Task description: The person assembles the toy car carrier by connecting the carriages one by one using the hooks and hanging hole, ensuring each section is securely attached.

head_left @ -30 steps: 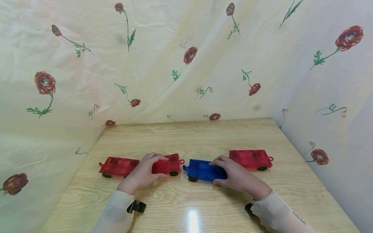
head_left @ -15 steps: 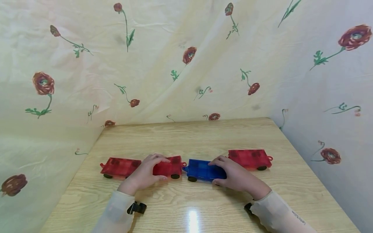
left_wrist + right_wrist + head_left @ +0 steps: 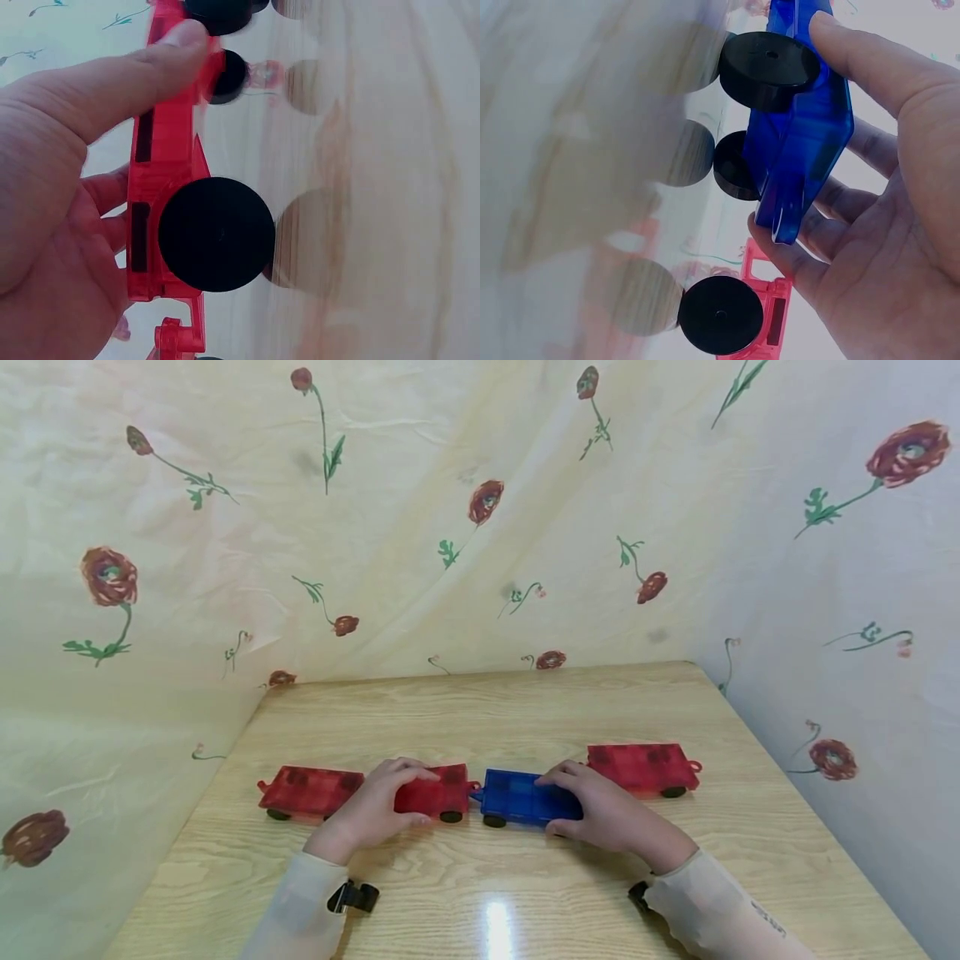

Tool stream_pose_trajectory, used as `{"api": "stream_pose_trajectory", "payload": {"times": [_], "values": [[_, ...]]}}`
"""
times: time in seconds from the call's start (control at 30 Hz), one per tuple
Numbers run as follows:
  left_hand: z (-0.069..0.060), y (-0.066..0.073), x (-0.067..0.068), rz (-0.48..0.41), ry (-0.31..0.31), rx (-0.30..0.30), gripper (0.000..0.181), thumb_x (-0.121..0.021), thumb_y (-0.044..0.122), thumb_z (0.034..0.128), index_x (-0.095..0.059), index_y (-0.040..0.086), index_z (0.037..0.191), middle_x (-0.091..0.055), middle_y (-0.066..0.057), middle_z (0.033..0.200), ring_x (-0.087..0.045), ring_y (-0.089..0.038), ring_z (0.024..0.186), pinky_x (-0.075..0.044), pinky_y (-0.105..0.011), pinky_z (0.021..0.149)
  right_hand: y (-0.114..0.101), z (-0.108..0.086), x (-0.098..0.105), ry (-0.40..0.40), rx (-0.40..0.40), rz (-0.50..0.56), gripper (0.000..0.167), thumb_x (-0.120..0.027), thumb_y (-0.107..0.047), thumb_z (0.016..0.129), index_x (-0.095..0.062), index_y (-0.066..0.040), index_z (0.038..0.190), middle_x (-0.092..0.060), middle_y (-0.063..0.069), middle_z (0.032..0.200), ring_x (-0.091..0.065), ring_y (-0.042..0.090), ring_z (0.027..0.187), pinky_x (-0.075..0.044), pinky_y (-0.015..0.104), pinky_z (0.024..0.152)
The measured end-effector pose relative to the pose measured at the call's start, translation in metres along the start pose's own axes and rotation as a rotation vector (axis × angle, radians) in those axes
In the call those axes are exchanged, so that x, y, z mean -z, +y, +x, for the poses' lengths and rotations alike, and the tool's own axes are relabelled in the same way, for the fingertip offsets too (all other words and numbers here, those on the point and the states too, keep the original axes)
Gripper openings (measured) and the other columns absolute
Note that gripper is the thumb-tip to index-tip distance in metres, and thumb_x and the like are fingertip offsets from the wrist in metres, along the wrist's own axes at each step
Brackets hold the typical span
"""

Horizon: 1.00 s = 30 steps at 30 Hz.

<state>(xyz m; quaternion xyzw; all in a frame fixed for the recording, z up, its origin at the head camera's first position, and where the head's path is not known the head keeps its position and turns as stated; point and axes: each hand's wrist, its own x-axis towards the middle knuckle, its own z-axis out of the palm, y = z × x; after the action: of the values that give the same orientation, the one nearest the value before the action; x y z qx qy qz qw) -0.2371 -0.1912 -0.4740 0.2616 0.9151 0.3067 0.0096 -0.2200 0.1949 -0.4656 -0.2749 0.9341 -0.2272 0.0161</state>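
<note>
In the head view the left hand [image 3: 377,803] grips a red wheeled car [image 3: 453,792] across its body, thumb on the near side and fingers on the far side. The right hand [image 3: 606,808] holds a blue car [image 3: 510,795] the same way. Between them, the red car's ring end meets the blue car's hook end; whether they are interlocked is too small to tell. In the left wrist view the thumb lies on the red car [image 3: 165,180] above a black wheel. The right wrist view shows fingers and thumb around the blue car [image 3: 806,142].
Another red car [image 3: 309,790] stands left of the left hand, its right end partly hidden. A further red car [image 3: 641,768] stands behind the right hand, ring end to the right. All rest on a wooden table [image 3: 480,710] bordered by flowered cloth [image 3: 420,527] behind and at both sides.
The red car in the left hand has shifted slightly right and nearer, closing the gap to the blue car. The far-left red car has moved slightly right too. The right hand has stayed nearly still.
</note>
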Motion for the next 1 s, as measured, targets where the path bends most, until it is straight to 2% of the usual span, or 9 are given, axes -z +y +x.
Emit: {"api": "stream_pose_trajectory", "payload": {"times": [0.27,0.53,0.73,1.0], "values": [[-0.0002,-0.0020,-0.0001,0.012,-0.004,-0.012,0.061,-0.092,0.028,0.0831,-0.065,0.036,0.138,-0.053,0.014,0.140,-0.045,-0.021,0.135,-0.048,-0.050,0.108,0.0001,0.0002,-0.0009,0.002,0.000,-0.002,0.059,-0.087,-0.041,0.087,-0.065,-0.024,0.140,-0.057,0.000,0.139,-0.056,0.026,0.130,-0.049,0.051,0.109],[-0.0014,-0.0043,0.0004,0.015,0.010,0.020,0.062,-0.091,0.029,0.0837,-0.064,0.040,0.139,-0.051,0.013,0.145,-0.044,-0.023,0.139,-0.047,-0.055,0.109,-0.0007,-0.0007,-0.0005,0.013,0.017,-0.001,0.058,-0.087,-0.040,0.088,-0.066,-0.022,0.139,-0.058,0.001,0.138,-0.057,0.028,0.129,-0.049,0.053,0.107],[-0.0012,-0.0044,0.0012,0.012,-0.002,0.033,0.062,-0.091,0.030,0.0838,-0.064,0.040,0.139,-0.051,0.013,0.145,-0.043,-0.023,0.140,-0.046,-0.055,0.110,0.0004,-0.0002,-0.0003,0.013,0.013,-0.001,0.059,-0.087,-0.041,0.087,-0.066,-0.023,0.140,-0.058,0.000,0.138,-0.057,0.026,0.129,-0.049,0.052,0.107],[-0.0020,-0.0035,0.0018,0.047,-0.012,0.022,0.060,-0.092,0.027,0.0826,-0.067,0.034,0.137,-0.053,0.011,0.143,-0.044,-0.025,0.139,-0.043,-0.058,0.110,0.0019,0.0002,-0.0001,0.007,0.006,-0.006,0.059,-0.086,-0.040,0.088,-0.065,-0.023,0.141,-0.056,0.001,0.142,-0.054,0.027,0.133,-0.048,0.051,0.109]]}}
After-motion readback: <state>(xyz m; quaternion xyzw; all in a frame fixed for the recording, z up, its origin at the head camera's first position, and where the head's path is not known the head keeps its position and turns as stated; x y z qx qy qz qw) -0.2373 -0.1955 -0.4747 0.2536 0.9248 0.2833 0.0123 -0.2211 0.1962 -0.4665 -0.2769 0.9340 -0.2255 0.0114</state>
